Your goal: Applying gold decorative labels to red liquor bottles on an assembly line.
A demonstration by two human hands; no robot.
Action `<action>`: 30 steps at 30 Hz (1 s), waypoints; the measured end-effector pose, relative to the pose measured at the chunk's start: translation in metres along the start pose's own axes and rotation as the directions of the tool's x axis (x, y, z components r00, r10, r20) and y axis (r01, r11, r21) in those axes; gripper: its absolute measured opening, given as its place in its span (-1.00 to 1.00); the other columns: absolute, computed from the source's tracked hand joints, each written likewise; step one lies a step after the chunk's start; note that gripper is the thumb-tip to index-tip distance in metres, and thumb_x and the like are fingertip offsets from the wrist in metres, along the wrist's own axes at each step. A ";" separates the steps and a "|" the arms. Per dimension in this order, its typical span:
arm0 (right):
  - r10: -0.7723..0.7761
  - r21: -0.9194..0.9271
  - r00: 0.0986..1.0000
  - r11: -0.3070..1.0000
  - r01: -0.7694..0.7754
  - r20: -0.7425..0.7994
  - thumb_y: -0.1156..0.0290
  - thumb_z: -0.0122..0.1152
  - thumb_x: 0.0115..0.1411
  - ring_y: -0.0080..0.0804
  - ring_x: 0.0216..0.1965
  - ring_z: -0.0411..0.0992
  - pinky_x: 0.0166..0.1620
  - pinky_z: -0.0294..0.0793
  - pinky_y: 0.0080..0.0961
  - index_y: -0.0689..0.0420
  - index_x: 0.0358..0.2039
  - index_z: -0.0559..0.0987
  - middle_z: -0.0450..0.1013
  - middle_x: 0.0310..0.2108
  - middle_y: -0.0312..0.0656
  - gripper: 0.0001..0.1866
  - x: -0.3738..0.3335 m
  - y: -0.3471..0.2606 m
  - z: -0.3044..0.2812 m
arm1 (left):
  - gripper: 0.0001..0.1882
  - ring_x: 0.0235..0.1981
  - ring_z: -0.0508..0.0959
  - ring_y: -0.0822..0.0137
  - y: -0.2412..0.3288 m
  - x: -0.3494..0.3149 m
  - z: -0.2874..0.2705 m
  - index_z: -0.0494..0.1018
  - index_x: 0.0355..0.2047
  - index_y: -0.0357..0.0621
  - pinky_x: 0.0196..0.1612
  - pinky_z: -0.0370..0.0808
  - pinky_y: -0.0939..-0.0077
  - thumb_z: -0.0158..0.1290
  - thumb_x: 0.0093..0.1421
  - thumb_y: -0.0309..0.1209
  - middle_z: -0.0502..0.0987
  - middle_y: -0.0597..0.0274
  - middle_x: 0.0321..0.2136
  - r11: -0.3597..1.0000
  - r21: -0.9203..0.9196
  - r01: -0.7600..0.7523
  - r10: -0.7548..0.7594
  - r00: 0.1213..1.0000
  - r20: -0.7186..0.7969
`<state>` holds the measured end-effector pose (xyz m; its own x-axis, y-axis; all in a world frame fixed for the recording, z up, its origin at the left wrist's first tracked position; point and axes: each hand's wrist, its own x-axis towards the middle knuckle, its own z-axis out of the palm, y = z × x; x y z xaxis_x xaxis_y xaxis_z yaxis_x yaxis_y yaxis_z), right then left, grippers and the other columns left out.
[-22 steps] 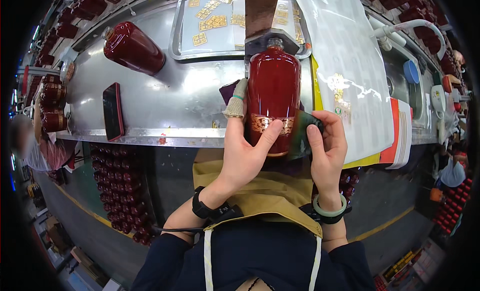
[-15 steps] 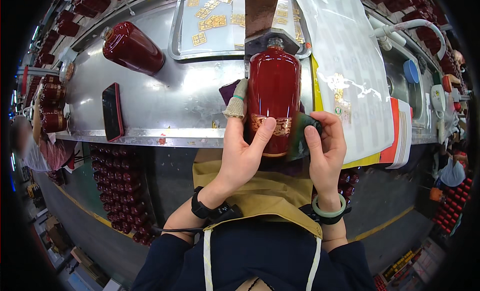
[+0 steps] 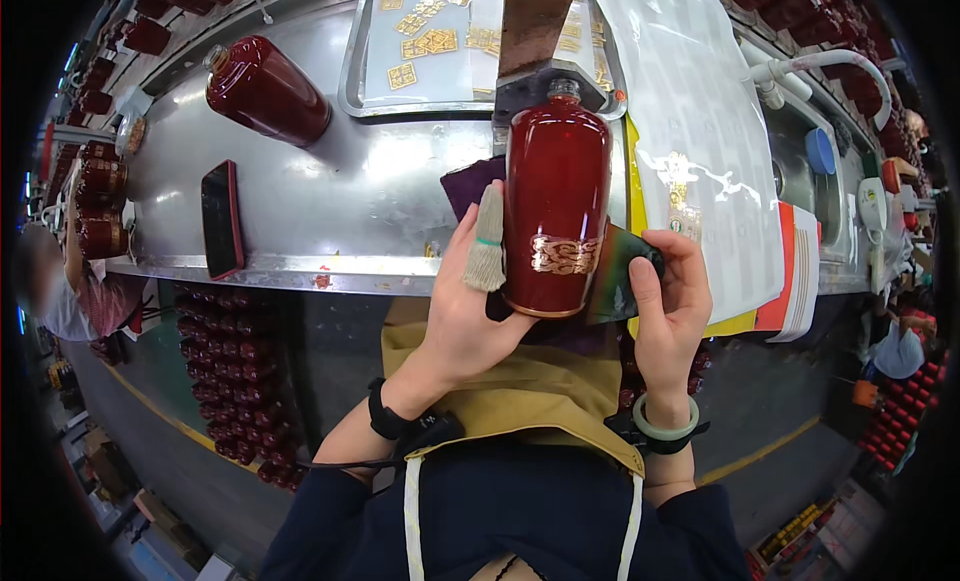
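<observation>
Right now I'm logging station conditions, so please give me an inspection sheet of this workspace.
Surface: metal bench, red marks on front edge.
Work items: gold-banded red bottle; dark green piece.
Clutter: phone, second red bottle, purple cloth, tray of gold pieces.
Hands: left hand beside that bottle, grip unclear; right hand pinching the dark green piece.
Cables: dark cord by left forearm.
Surroundings: dark red containers below bench, sink at right, person at far left.

No legible words, no readable numbers
</observation>
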<state>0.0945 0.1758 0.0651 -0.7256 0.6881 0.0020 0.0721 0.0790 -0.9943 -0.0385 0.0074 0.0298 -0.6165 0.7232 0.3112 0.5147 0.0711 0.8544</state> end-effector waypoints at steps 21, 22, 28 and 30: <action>-0.006 0.029 1.000 1.000 0.006 -0.008 0.57 0.22 0.39 -0.55 -0.02 0.47 0.08 0.43 -0.59 0.30 0.08 0.49 0.50 -0.05 -0.20 -0.72 0.000 -0.001 0.005 | -0.16 0.42 0.26 0.15 0.032 0.019 0.020 -0.11 0.52 -0.35 0.44 0.22 0.23 0.12 0.38 -0.52 0.15 -0.08 0.45 0.799 -0.515 0.310 -0.384 0.922 -0.041; -0.006 0.028 1.000 1.000 0.006 -0.007 0.57 0.22 0.39 -0.55 -0.02 0.47 0.08 0.43 -0.59 0.30 0.08 0.49 0.50 -0.05 -0.20 -0.72 -0.001 -0.001 0.004 | -0.16 0.42 0.26 0.15 0.032 0.019 0.020 -0.11 0.52 -0.35 0.44 0.22 0.23 0.12 0.38 -0.52 0.15 -0.08 0.45 0.799 -0.515 0.310 -0.384 0.922 -0.041; 0.000 -0.001 1.000 1.000 0.000 -0.013 0.58 0.22 0.39 -0.55 -0.04 0.48 0.06 0.44 -0.59 0.30 0.06 0.50 0.52 -0.06 -0.19 -0.74 -0.001 0.003 0.004 | -0.24 0.45 0.21 0.17 0.026 0.018 0.021 -0.12 0.52 -0.34 0.45 0.18 0.25 -0.01 0.43 -0.57 0.10 -0.07 0.47 0.755 -0.593 0.281 -0.370 0.928 -0.031; 0.004 -0.010 1.000 1.000 -0.004 -0.007 0.58 0.24 0.37 -0.58 -0.11 0.49 -0.01 0.45 -0.63 0.30 0.04 0.51 0.53 -0.13 -0.23 -0.74 -0.001 0.000 0.007 | -0.28 0.47 0.16 0.18 0.024 0.017 0.022 -0.13 0.53 -0.34 0.47 0.13 0.28 -0.08 0.47 -0.56 0.07 -0.05 0.49 0.799 -0.556 0.230 -0.318 0.946 -0.065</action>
<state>0.0906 0.1699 0.0645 -0.7208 0.6932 -0.0011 0.0816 0.0834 -0.9932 -0.0237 0.0364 0.0468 -0.7857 0.6166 0.0497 -0.0622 -0.1586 0.9854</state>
